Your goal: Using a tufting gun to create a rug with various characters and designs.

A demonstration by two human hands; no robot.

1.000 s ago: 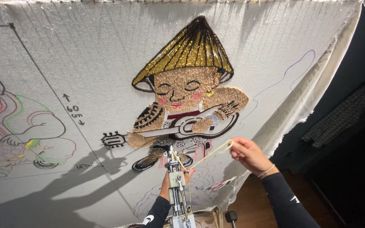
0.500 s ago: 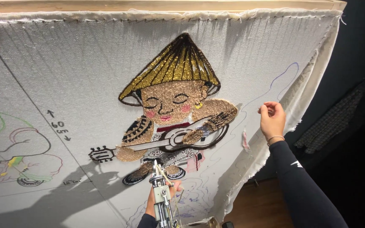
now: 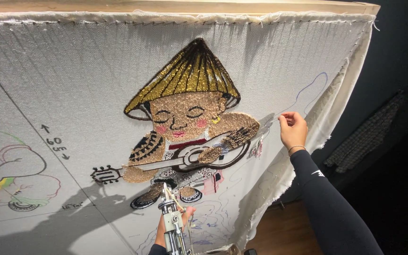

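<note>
Gripping a tufting gun [image 3: 171,226] from below, the left hand [image 3: 178,225] has its fingers closed around the tool, whose tip meets the stretched white cloth [image 3: 72,85] under the tufted guitar-playing figure [image 3: 187,127]. The right hand [image 3: 293,130], up beside that figure, pinches a thin yarn strand [image 3: 266,123] between thumb and fingertips, other fingers loosely curled.

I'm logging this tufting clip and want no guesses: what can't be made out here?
- Head view: tufting gun, lower body cut off by the bottom edge.
- Left hand, mostly hidden behind the gun; grip unclear.
- Right hand, whatever the fingertips pinch is too thin to identify.
- Cloth, the outlined drawing runs off the left edge.
</note>
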